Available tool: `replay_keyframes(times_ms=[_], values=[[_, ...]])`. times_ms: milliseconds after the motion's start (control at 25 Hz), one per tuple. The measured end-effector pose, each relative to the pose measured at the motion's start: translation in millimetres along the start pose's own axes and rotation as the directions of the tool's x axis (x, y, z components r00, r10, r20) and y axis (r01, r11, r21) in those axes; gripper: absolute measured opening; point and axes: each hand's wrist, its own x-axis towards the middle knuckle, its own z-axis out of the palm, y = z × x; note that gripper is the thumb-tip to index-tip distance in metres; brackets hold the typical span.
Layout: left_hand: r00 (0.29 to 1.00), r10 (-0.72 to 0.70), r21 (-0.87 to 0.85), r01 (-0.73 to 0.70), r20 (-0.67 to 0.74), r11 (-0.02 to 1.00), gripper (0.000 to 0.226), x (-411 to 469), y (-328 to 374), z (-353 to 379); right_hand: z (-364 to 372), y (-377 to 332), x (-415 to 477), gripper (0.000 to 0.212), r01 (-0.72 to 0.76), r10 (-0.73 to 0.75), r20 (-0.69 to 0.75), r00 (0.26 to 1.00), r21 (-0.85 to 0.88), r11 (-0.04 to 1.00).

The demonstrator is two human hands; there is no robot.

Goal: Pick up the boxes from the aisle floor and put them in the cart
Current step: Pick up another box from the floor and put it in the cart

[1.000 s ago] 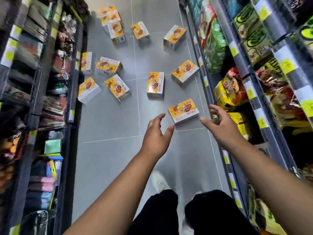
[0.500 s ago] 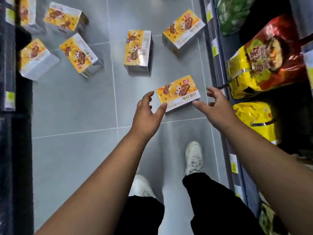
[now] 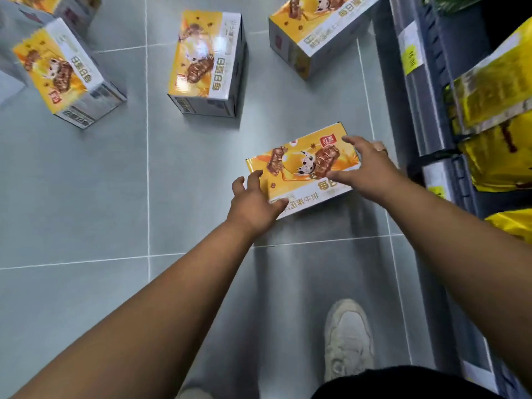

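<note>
The nearest yellow-and-white cardboard snack box (image 3: 299, 168) lies flat on the grey tiled aisle floor (image 3: 86, 197), just ahead of us and between our hands. Its long axis runs left to right, with the right end angled away. Our left hand (image 3: 253, 203) is at its near-left corner and our right hand (image 3: 371, 168) is over its right end, equally near. The fingers (image 3: 254, 177) of both are spread and loosely bent, gripping nothing; we cannot tell whether they touch it. We judge both must close on the short ends.
</note>
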Motion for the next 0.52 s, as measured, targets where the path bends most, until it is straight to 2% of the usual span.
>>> replay_keyframes(times_ms=[120, 280, 320, 400, 520], values=[[0.999, -0.04, -0.066, 0.04, 0.013, 0.997, 0.099, 37, -15, 12, 27, 16, 46, 0.112, -0.028, 0.028, 0.018, 0.999, -0.029, 0.999], [0.992, -0.102, -0.347, 0.124, 0.081, 0.93, 0.119, 57, -22, 29, 37, 19, 75, 0.135, -0.12, 0.119, 0.021, 0.993, 0.031, 0.992], [0.99, -0.117, -0.413, 0.139, 0.08, 0.9, 0.116, 60, -22, 31, 37, 19, 78, 0.139, -0.137, 0.136, 0.03, 0.99, 0.042, 0.99], [0.993, -0.093, -0.482, 0.118, 0.075, 0.868, 0.095, 58, -17, 28, 34, 19, 73, 0.143, -0.146, 0.144, 0.034, 0.989, 0.048, 0.988], [0.999, 0.001, -0.441, 0.023, 0.054, 0.897, 0.083, 39, -2, 1, 18, 12, 46, 0.142, -0.148, 0.149, 0.0, 0.989, 0.096, 0.984]])
